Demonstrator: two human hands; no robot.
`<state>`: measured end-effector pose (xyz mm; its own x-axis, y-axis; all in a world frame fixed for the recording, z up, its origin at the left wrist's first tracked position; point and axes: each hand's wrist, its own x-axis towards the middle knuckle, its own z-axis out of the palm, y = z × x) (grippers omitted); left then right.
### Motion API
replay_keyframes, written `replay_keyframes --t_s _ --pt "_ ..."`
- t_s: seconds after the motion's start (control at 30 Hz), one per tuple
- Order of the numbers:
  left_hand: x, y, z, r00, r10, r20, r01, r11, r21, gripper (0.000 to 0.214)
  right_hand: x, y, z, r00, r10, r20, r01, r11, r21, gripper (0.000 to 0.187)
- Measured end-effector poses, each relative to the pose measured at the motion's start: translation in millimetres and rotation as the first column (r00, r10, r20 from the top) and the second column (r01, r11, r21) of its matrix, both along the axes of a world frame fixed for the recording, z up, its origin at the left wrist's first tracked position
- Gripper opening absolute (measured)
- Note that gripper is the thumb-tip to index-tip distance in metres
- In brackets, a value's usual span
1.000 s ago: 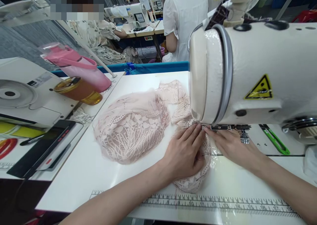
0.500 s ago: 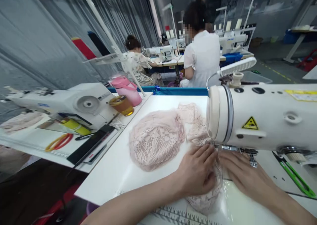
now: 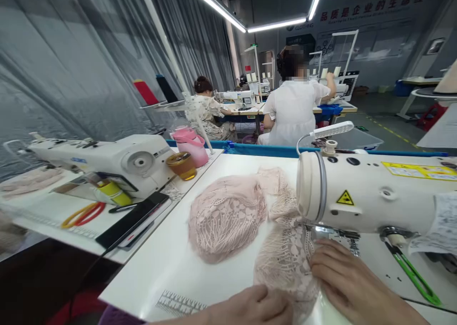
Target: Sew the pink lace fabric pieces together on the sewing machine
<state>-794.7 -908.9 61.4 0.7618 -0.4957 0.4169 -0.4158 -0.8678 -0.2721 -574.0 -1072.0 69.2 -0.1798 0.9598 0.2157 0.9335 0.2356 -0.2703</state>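
A piece of pale pink lace fabric (image 3: 280, 253) runs from under the white sewing machine head (image 3: 357, 189) toward the lower edge of view. My left hand (image 3: 262, 306) is closed on the near end of this lace, its lower part cut off by the frame. Close to the presser foot area, my right hand (image 3: 339, 277) rests at the lace's right edge, fingers together and bent onto it; its thumb is hidden. A bunched pile of the same lace (image 3: 226, 220) lies on the white table (image 3: 160, 263) to the left.
Green thread snips (image 3: 416, 275) lie right of my right hand. Leftward are a second sewing machine (image 3: 107, 158), a black phone-like slab (image 3: 134, 218), a glass of amber liquid (image 3: 182, 166) and a pink jug (image 3: 191, 146). Two people (image 3: 294, 106) sit at machines ahead.
My left hand has pulled back from beside the needle area toward the lower edge, uncovering the lace. My right hand has shifted slightly nearer, its fingers more bent. The view has tilted up.
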Motion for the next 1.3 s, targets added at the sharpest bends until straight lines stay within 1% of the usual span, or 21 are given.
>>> replay_keyframes --t_s 0.07,0.13,0.2,0.23,0.27,0.3,0.33,0.37,0.4,0.43,0.53,0.63,0.7,0.77,0.87,0.97,1.07,1.2,1.3 --pt "1 -2 -4.4 0.996 0.087 -0.003 -0.087 0.983 -0.159 0.019 -1 0 2.1 0.999 0.016 -0.037 -0.015 1.000 0.015 0.018" --pt "5 -2 1.9 0.983 0.158 -0.094 -0.180 0.928 -0.325 0.022 -1 1 1.3 0.997 0.026 -0.070 -0.023 0.999 0.041 0.017" --pt "11 2 18.4 0.948 0.215 -0.235 -0.300 0.853 -0.428 0.023 0 2 -2.4 0.998 0.007 -0.068 -0.002 0.997 0.076 0.019" --pt "15 4 28.5 0.922 0.236 -0.307 -0.361 0.812 -0.459 0.022 1 2 -4.7 0.998 -0.004 -0.057 0.010 0.995 0.099 0.014" --pt "19 6 38.6 0.896 0.246 -0.370 -0.409 0.783 -0.469 0.018 2 3 -7.0 0.999 -0.012 -0.045 0.018 0.992 0.125 0.009" --pt "23 8 47.8 0.870 0.245 -0.428 -0.443 0.769 -0.460 0.012 3 3 -8.8 0.999 -0.015 -0.037 0.021 0.989 0.150 0.007" --pt "27 9 55.2 0.848 0.233 -0.477 -0.460 0.771 -0.440 0.013 3 4 -9.9 0.999 -0.011 -0.032 0.016 0.985 0.172 0.009" --pt "32 9 60.5 0.831 0.215 -0.513 -0.459 0.786 -0.414 0.024 4 4 -10.2 0.999 -0.002 -0.032 0.008 0.982 0.191 0.011" --pt "36 9 63.4 0.821 0.195 -0.536 -0.444 0.808 -0.387 0.033 4 4 -9.6 0.999 0.006 -0.034 0.001 0.979 0.206 0.012" --pt "41 8 64.2 0.819 0.178 -0.545 -0.423 0.829 -0.365 0.035 5 4 -8.3 0.999 0.011 -0.036 -0.002 0.975 0.224 0.013" --pt "56 6 55.9 0.837 0.155 -0.525 -0.371 0.866 -0.335 0.015 4 6 -1.3 0.998 0.037 -0.045 -0.022 0.951 0.308 0.012" --pt "68 6 38.2 0.859 0.142 -0.492 -0.331 0.887 -0.322 0.012 2 8 4.9 0.998 0.059 -0.034 -0.041 0.919 0.393 0.013" --pt "74 8 24.1 0.884 0.139 -0.447 -0.293 0.908 -0.299 0.011 2 9 6.7 0.998 0.060 -0.015 -0.048 0.903 0.426 0.013" --pt "77 9 10.4 0.919 0.143 -0.367 -0.254 0.928 -0.274 0.010 1 10 6.7 0.998 0.062 -0.002 -0.055 0.897 0.439 0.012" --pt "77 9 -4.6 0.976 0.118 -0.183 -0.163 0.952 -0.261 0.011 1 8 4.6 0.998 0.065 0.003 -0.060 0.902 0.427 0.011" --pt "75 6 -10.5 0.996 0.094 0.011 -0.088 0.959 -0.270 0.010 0 7 1.4 0.998 0.056 -0.009 -0.048 0.914 0.404 0.009" --pt "73 3 -11.6 0.987 0.122 0.102 -0.090 0.957 -0.274 0.009 0 6 -0.9 0.998 0.063 -0.029 -0.047 0.922 0.383 0.007" --pt "71 2 -13.5 0.983 0.142 0.115 -0.107 0.957 -0.268 0.006 -1 7 -0.8 0.995 0.084 -0.055 -0.058 0.926 0.373 0.007" --pt "68 2 -12.8 0.989 0.146 0.024 -0.135 0.955 -0.264 0.010 -1 7 -0.1 0.994 0.090 -0.057 -0.064 0.929 0.364 0.008"
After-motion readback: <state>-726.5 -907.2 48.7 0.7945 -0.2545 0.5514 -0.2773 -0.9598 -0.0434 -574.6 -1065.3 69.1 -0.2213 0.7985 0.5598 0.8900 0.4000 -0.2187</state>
